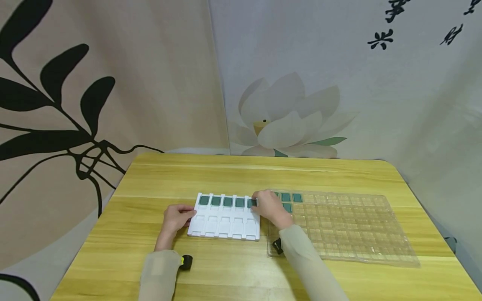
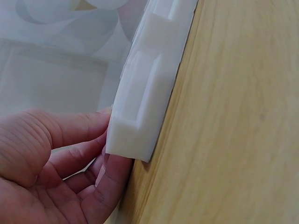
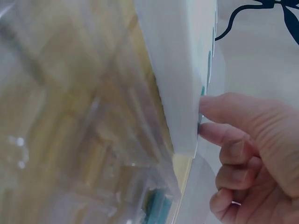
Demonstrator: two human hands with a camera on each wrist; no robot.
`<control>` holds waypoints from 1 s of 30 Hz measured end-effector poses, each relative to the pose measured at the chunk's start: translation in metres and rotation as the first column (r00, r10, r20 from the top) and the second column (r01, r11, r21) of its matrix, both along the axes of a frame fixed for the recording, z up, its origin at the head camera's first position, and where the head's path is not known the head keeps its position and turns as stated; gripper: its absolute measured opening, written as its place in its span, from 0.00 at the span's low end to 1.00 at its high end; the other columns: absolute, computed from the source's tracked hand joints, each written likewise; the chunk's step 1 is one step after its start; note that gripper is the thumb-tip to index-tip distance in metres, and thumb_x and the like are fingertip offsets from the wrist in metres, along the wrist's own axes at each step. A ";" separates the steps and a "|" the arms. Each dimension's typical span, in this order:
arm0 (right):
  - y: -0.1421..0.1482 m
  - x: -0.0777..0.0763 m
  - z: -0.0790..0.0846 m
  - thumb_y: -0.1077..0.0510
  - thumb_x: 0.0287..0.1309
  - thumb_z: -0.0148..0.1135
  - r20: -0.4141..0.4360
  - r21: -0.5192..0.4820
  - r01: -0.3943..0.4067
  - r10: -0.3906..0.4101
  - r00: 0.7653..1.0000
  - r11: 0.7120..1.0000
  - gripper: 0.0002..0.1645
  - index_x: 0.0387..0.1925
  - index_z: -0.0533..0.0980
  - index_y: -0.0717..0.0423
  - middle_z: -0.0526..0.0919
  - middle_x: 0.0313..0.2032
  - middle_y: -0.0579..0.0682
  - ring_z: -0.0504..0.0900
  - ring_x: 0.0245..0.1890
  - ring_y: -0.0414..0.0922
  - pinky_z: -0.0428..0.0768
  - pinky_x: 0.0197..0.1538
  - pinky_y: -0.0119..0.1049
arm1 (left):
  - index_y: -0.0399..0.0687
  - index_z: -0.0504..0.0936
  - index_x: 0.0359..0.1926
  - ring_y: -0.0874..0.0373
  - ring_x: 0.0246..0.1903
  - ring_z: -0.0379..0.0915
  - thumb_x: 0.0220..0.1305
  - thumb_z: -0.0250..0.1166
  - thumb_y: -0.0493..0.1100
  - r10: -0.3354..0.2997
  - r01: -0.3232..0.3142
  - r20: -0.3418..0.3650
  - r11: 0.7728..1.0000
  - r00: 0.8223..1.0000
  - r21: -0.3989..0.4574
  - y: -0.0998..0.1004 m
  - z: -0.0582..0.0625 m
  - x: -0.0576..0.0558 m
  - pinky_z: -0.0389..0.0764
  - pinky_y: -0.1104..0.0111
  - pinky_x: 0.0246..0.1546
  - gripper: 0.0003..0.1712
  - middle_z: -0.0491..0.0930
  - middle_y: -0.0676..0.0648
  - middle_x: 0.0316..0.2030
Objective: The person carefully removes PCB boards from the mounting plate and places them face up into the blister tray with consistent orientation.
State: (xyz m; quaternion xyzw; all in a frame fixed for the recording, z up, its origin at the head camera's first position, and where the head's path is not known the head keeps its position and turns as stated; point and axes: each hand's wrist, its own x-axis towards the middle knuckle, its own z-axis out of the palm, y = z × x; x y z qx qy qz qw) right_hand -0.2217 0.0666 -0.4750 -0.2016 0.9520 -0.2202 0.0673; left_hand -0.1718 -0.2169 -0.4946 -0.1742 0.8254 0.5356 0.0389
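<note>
A white plastic tray with two rows of pockets lies on the table in the head view. Its far row holds several dark green square pieces; the near row shows only white pockets. My left hand pinches the tray's left edge, thumb on top and fingers at the side and below. At the tray's far right pocket, my right hand pinches another green square piece between thumb and index finger. Those fingertips meet at the tray's rim in the right wrist view, where the piece is mostly hidden.
To the right lies a large clear tray of many small pockets, with several green pieces in its far left corner. Both trays sit on a wooden table. Behind the table hangs a printed curtain.
</note>
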 end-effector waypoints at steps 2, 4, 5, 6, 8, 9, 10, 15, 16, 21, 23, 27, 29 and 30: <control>0.000 0.000 0.000 0.59 0.49 0.70 0.000 0.001 -0.002 0.002 1.000 1.000 0.17 0.42 0.81 0.61 0.84 0.42 0.56 0.78 0.28 0.42 0.79 0.43 0.41 | 0.26 0.81 0.41 0.61 0.20 0.74 0.56 0.65 0.32 0.002 -0.002 -0.002 1.000 1.000 0.001 0.000 -0.001 0.000 0.78 0.72 0.22 0.13 0.81 0.40 0.29; 0.000 -0.001 0.000 0.59 0.49 0.70 -0.004 0.006 -0.004 0.005 1.000 1.000 0.17 0.42 0.81 0.61 0.83 0.42 0.55 0.79 0.32 0.44 0.79 0.44 0.41 | 0.26 0.81 0.41 0.61 0.20 0.74 0.56 0.65 0.32 0.001 -0.001 -0.003 1.000 1.000 0.002 0.000 -0.001 0.000 0.78 0.72 0.22 0.13 0.81 0.40 0.29; 0.000 -0.001 0.000 0.59 0.49 0.70 -0.007 0.010 -0.006 0.006 1.000 1.000 0.17 0.42 0.81 0.61 0.83 0.42 0.55 0.80 0.34 0.44 0.79 0.44 0.41 | 0.26 0.81 0.41 0.61 0.20 0.74 0.56 0.65 0.32 0.001 -0.001 -0.002 1.000 1.000 0.002 0.000 -0.001 0.000 0.78 0.72 0.22 0.13 0.81 0.40 0.29; 0.000 -0.001 0.000 0.58 0.49 0.70 -0.009 0.012 -0.008 0.008 1.000 1.000 0.17 0.42 0.81 0.61 0.83 0.42 0.55 0.80 0.33 0.44 0.79 0.43 0.40 | 0.26 0.80 0.41 0.61 0.20 0.74 0.56 0.64 0.32 -0.001 0.001 -0.002 1.000 1.000 0.002 0.000 -0.002 0.000 0.79 0.72 0.22 0.13 0.81 0.40 0.30; 0.000 -0.001 0.000 0.58 0.50 0.69 -0.016 0.014 -0.012 0.012 1.000 1.000 0.17 0.43 0.80 0.61 0.84 0.41 0.55 0.78 0.28 0.42 0.79 0.40 0.38 | 0.26 0.80 0.41 0.61 0.20 0.74 0.56 0.64 0.32 -0.002 0.002 -0.002 1.000 1.000 0.002 0.000 -0.002 0.000 0.79 0.72 0.22 0.13 0.81 0.39 0.30; 0.001 -0.001 0.001 0.59 0.50 0.69 -0.014 0.009 -0.015 0.015 1.000 1.000 0.17 0.43 0.80 0.61 0.84 0.40 0.55 0.75 0.24 0.41 0.78 0.37 0.37 | 0.26 0.80 0.42 0.61 0.20 0.74 0.56 0.64 0.32 -0.004 0.004 -0.001 1.000 1.000 0.002 0.000 -0.002 0.000 0.79 0.72 0.22 0.13 0.81 0.39 0.30; 0.001 -0.001 0.001 0.59 0.50 0.69 -0.016 0.003 -0.019 0.019 1.000 1.000 0.17 0.43 0.80 0.62 0.84 0.39 0.55 0.72 0.21 0.40 0.77 0.35 0.36 | 0.25 0.80 0.42 0.61 0.20 0.74 0.56 0.64 0.32 -0.006 0.006 -0.001 1.000 1.000 0.000 -0.001 -0.002 0.000 0.79 0.71 0.22 0.13 0.81 0.39 0.30; 0.006 0.001 0.004 0.60 0.50 0.69 0.007 -0.036 -0.016 0.016 1.000 0.999 0.18 0.43 0.80 0.64 0.83 0.31 0.55 0.57 0.13 0.37 0.73 0.30 0.34 | 0.26 0.80 0.42 0.61 0.20 0.74 0.56 0.64 0.32 -0.008 0.008 -0.003 1.000 1.000 -0.005 0.000 -0.001 0.000 0.79 0.71 0.23 0.13 0.81 0.38 0.31; 0.008 0.002 0.005 0.60 0.49 0.69 0.005 -0.035 -0.012 0.012 1.000 0.999 0.18 0.43 0.80 0.64 0.83 0.32 0.56 0.57 0.13 0.37 0.74 0.32 0.35 | 0.26 0.80 0.42 0.61 0.21 0.74 0.56 0.64 0.32 -0.009 0.009 -0.003 1.000 1.000 -0.007 0.000 -0.001 0.000 0.79 0.71 0.23 0.13 0.81 0.38 0.31; 0.015 0.003 0.008 0.60 0.49 0.69 -0.005 -0.036 0.013 -0.013 1.000 0.999 0.17 0.41 0.80 0.63 0.83 0.35 0.55 0.58 0.13 0.37 0.75 0.33 0.36 | 0.26 0.80 0.42 0.61 0.21 0.74 0.57 0.64 0.32 -0.011 0.011 0.001 1.000 1.000 -0.010 -0.001 0.000 0.000 0.79 0.71 0.23 0.13 0.81 0.39 0.31; 0.018 0.003 0.009 0.61 0.49 0.69 -0.014 -0.041 0.018 -0.019 1.000 0.999 0.16 0.41 0.80 0.63 0.81 0.27 0.51 0.57 0.12 0.36 0.71 0.27 0.32 | 0.26 0.80 0.42 0.61 0.21 0.74 0.57 0.64 0.32 -0.010 0.011 0.003 1.000 1.000 -0.011 -0.001 0.000 0.000 0.79 0.71 0.23 0.13 0.81 0.38 0.31; 0.025 0.004 0.009 0.61 0.49 0.69 -0.038 -0.059 0.023 -0.025 0.999 0.998 0.16 0.40 0.80 0.64 0.72 0.16 0.44 0.56 0.10 0.36 0.65 0.20 0.29 | 0.26 0.81 0.41 0.61 0.21 0.74 0.57 0.64 0.32 -0.009 0.009 -0.002 1.000 1.000 -0.009 -0.001 0.000 0.000 0.79 0.72 0.22 0.13 0.81 0.39 0.30; 0.029 0.005 0.010 0.61 0.48 0.70 -0.056 -0.062 0.023 -0.026 0.998 0.998 0.15 0.39 0.80 0.64 0.71 0.15 0.44 0.56 0.10 0.36 0.65 0.20 0.29 | 0.26 0.81 0.41 0.61 0.21 0.74 0.56 0.64 0.32 -0.008 0.008 -0.005 1.000 1.000 -0.007 -0.001 -0.001 0.000 0.78 0.72 0.22 0.13 0.81 0.39 0.30; 0.031 0.006 0.010 0.62 0.48 0.70 -0.065 -0.062 0.021 -0.025 0.998 0.998 0.14 0.38 0.80 0.64 0.71 0.14 0.45 0.56 0.11 0.36 0.64 0.20 0.29 | 0.26 0.81 0.41 0.61 0.21 0.74 0.57 0.64 0.32 -0.009 0.009 -0.007 1.000 1.000 -0.009 -0.001 0.000 0.000 0.78 0.72 0.22 0.13 0.81 0.39 0.30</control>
